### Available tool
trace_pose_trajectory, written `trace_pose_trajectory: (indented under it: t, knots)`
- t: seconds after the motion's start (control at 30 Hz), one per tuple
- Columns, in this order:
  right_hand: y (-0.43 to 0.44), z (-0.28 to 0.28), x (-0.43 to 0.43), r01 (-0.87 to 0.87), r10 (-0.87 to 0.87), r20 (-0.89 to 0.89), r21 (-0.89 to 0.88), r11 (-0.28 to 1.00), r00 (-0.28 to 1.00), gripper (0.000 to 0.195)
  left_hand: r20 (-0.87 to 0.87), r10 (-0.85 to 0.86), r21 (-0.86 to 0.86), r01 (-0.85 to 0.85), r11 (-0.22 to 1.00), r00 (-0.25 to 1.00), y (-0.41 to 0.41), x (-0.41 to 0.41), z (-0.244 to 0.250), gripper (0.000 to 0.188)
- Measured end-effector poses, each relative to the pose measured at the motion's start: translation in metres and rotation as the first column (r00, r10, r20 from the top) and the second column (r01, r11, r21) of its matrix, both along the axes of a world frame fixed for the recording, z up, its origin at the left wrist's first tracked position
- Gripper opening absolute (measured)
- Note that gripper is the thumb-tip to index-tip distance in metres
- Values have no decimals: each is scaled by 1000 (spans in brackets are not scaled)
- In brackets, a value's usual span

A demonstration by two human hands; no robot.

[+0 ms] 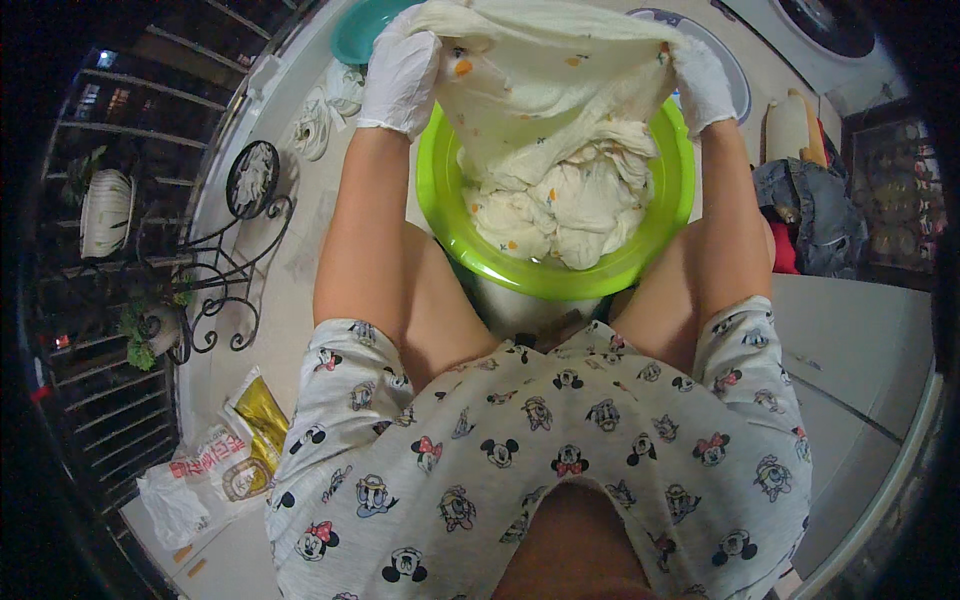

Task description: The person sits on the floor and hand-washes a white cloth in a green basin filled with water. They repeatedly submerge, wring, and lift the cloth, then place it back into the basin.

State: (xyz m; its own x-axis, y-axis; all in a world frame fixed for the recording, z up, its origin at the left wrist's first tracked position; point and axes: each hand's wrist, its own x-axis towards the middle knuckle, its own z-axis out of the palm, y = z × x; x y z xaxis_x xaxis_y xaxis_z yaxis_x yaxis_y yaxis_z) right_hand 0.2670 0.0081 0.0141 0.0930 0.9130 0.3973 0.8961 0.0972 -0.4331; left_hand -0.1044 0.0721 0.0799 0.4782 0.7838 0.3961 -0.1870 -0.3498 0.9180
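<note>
A pale cream cloth (540, 82) with small orange and dark prints is stretched between my two hands. My left hand (401, 75), in a white glove, grips its upper left corner. My right hand (703, 82), gloved the same way, grips the upper right side. Below them stands a lime-green plastic basin (555, 281) between my knees. The lower part of the cloth bunches in crumpled folds inside it, and I cannot tell whether that heap is one piece or several. My fingertips are hidden by the gloves and fabric.
A teal basin (352, 37) and a pale round basin (720, 60) stand behind. Left are a black wrought-iron plant stand (225, 262), barred railing (120, 135) and plastic bags (217, 465). Denim clothing (817, 210), a grey cabinet (847, 337) and a front-loading washing machine (825, 30) are right.
</note>
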Motion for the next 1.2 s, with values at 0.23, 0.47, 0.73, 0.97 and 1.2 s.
trace_pose_trajectory:
  t: [0.23,0.47,0.73,0.97,1.2]
  knots:
    - [-25,-43,-89,47,71,259,-422,905,963,33,400,-13,-413,192,890,917,20,28,-26,20]
    - [-33,-93,-210,-284,281,-107,-626,726,954,51,500,-11,-354,216,910,866,22,73,-28,18]
    - [-13,-92,-171,-297,-176,-730,-469,832,660,29,521,-106,-43,150,988,847,41,60,-10,22]
    - [-44,44,-101,-380,167,-971,220,899,-169,22,50,-197,-107,202,974,979,29,39,-16,35]
    - [-63,131,-113,-110,442,-830,502,858,-341,8,-151,-514,-200,483,852,844,-23,66,-27,62]
